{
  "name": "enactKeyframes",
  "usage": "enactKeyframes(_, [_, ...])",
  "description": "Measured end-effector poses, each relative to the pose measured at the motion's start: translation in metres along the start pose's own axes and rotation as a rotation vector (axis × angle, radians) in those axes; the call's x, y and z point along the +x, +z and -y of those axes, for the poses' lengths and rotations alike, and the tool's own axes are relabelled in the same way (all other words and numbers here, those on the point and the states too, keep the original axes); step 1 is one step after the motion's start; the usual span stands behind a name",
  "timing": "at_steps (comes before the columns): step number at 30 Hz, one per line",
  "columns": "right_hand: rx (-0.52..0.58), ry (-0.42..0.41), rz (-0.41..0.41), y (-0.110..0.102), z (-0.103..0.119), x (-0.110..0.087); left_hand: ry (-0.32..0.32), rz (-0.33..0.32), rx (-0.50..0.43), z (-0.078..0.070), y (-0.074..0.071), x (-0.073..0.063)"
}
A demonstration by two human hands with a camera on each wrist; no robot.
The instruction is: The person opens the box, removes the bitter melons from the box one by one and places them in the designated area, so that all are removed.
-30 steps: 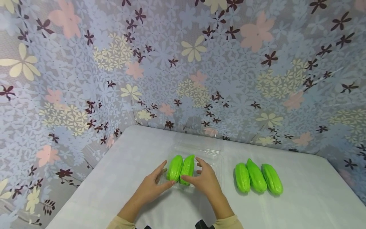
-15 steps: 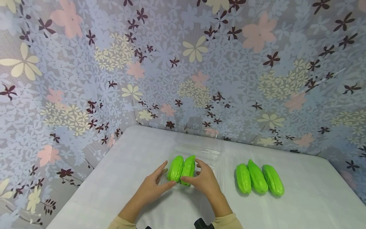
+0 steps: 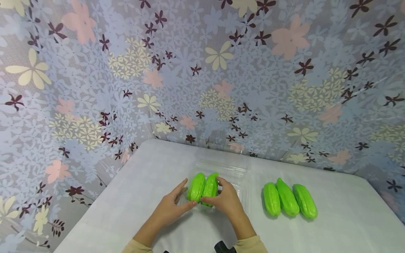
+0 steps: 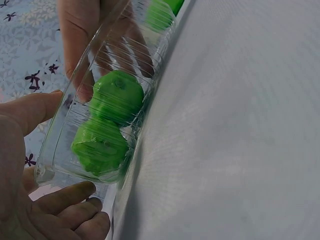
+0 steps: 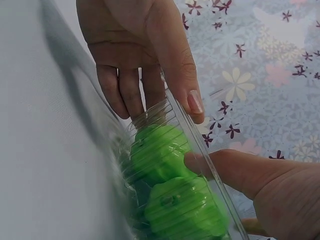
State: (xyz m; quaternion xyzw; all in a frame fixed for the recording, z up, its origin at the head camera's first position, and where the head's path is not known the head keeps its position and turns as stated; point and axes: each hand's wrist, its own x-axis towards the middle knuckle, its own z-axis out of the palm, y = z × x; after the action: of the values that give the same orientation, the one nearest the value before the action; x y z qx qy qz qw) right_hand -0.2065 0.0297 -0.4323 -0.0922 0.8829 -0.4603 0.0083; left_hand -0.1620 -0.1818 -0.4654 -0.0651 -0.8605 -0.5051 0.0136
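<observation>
Two bright green, ribbed bitter gourds lie side by side in a clear plastic box, the left gourd (image 3: 196,186) and the right gourd (image 3: 210,186). The box (image 3: 243,189) shows best in the left wrist view, where its clear wall (image 4: 65,130) stands before the gourds. My left hand (image 3: 168,209) holds the box's front left corner, thumb at the rim and fingers outside the wall. My right hand (image 3: 228,199) reaches over the rim and holds the right gourd, thumb at its near end and fingers along its right side, partly hidden.
Three more green gourds (image 3: 288,200) lie together on the white-covered table (image 3: 152,165), right of the box. The box's transparent lid (image 3: 221,160) stands open toward the flowered wall (image 3: 177,88). A dark object (image 3: 223,247) shows at the bottom edge between the sleeves.
The whole head view has shifted slightly right and down. Both hands, the box and the gourds keep nearly the same places relative to one another.
</observation>
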Motion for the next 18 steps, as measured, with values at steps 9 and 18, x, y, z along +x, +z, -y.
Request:
enactKeyframes(9, [-0.004, -0.003, -0.004, 0.0017, 0.0008, 0.0012, 0.002, -0.007, 0.021, 0.0017, 0.0014, 0.001])
enactKeyframes(18, [-0.013, -0.014, -0.001, 0.0064, -0.0008, 0.0043, 0.013, -0.012, 0.007, 0.0026, 0.0009, 0.0017])
